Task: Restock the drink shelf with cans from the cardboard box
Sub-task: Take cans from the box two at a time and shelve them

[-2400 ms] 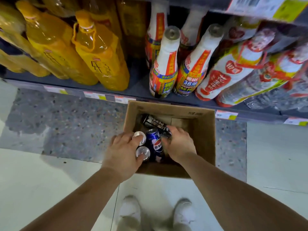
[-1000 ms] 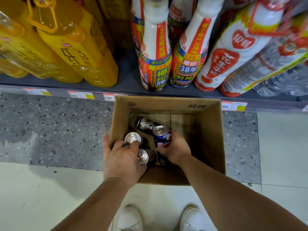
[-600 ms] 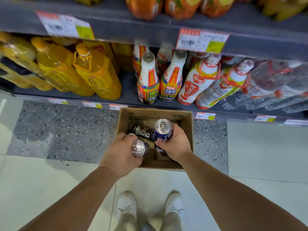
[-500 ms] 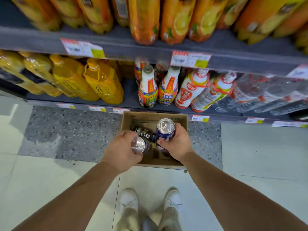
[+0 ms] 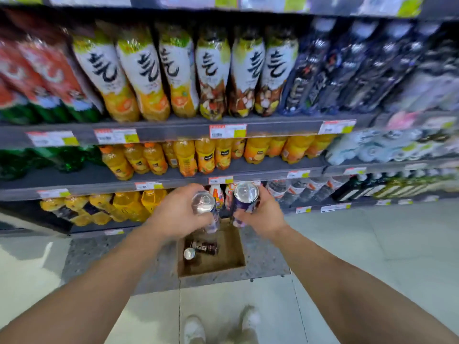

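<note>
My left hand (image 5: 175,214) grips an upright can (image 5: 205,209) with a silver top, raised well above the cardboard box (image 5: 234,247). My right hand (image 5: 263,216) holds a blue can (image 5: 244,202), also upright, at about the same height. The open box stands on the floor below both hands, in front of the shelves. Two cans are left in it: a dark one lying on its side (image 5: 205,247) and one showing its silver top (image 5: 189,253). The drink shelf (image 5: 173,131) rises in front of me in several tiers.
Tall juice bottles (image 5: 159,78) fill the upper tier, orange bottles (image 5: 206,157) the tier below, yellow bottles (image 5: 119,207) the lowest left. Dark bottles (image 5: 347,68) stand at the upper right. My white shoes (image 5: 195,330) stand on pale floor tiles behind the box.
Both hands have lifted their cans out of the box and up toward the shelves. My view has risen, so the box looks smaller and higher tiers show.
</note>
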